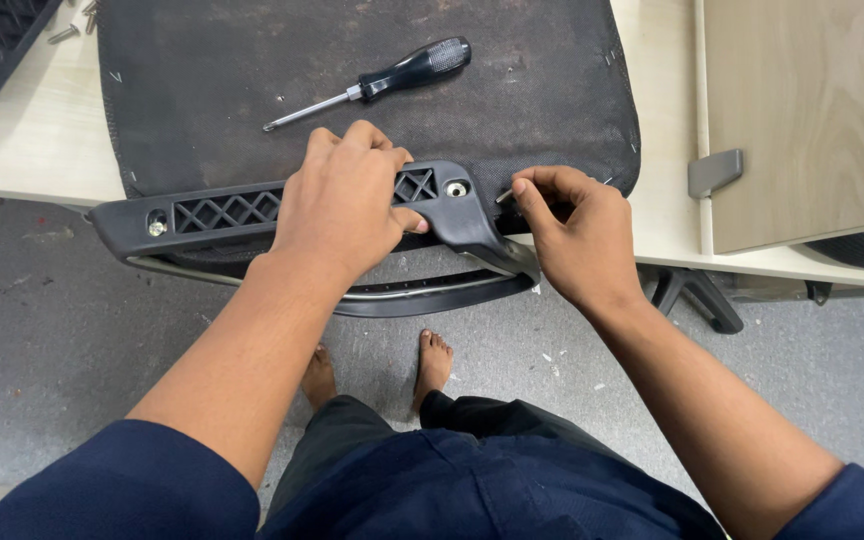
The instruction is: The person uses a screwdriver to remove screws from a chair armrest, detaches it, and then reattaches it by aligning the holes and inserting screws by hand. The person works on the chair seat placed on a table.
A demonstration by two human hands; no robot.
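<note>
Armrest bracket half-fastened to the upturned seat, by my reckoning.

Head view: my left hand (344, 200) presses flat-fingered down on the black plastic armrest bracket (252, 212), which lies along the near edge of the dark chair seat (202, 80) on the pale table (32, 140). My right hand (572, 235) pinches a small screw (505, 196) just beside the bracket's right end. Bolts already sit in the left hole (157, 226) and right hole (457, 188); this screw is not yet driven, I judge. The screwdriver (372, 82) lies untouched on the seat, and spare screws (70, 27) wait at the far left.
</note>
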